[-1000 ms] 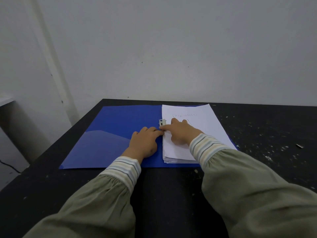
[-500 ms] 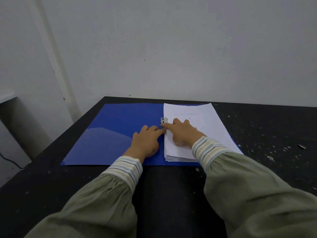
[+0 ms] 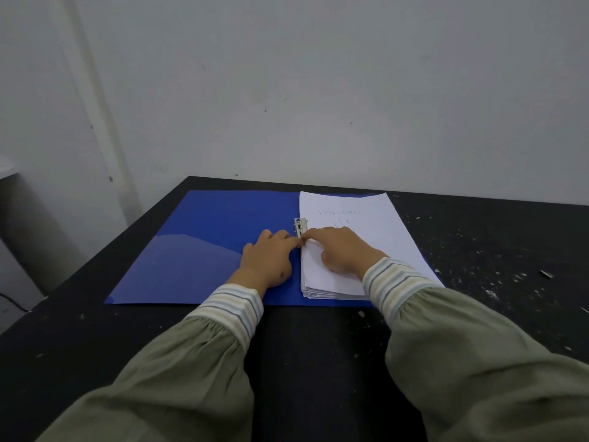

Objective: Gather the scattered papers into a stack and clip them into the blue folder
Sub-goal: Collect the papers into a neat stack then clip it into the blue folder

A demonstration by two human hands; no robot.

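Observation:
An open blue folder [image 3: 197,250] lies flat on the black table [image 3: 494,250]. A stack of white papers [image 3: 382,231] sits on its right half, the top sheet bearing faint handwriting. A small metal clip [image 3: 300,225] stands at the folder's spine, at the stack's left edge. My left hand [image 3: 267,260] rests on the folder with its curled fingers at the clip's near end. My right hand [image 3: 341,250] lies on the papers, its index finger stretched out to the same end of the clip. The clip's near part is hidden under the fingertips.
White specks and a small metal scrap [image 3: 545,273] dot the table's right side. A pale wall rises just behind the table's far edge. The table's left edge runs diagonally close to the folder, with a grey ledge [image 3: 6,173] beyond it.
Both hands stay at the clip with hardly any movement. The view has shifted slightly.

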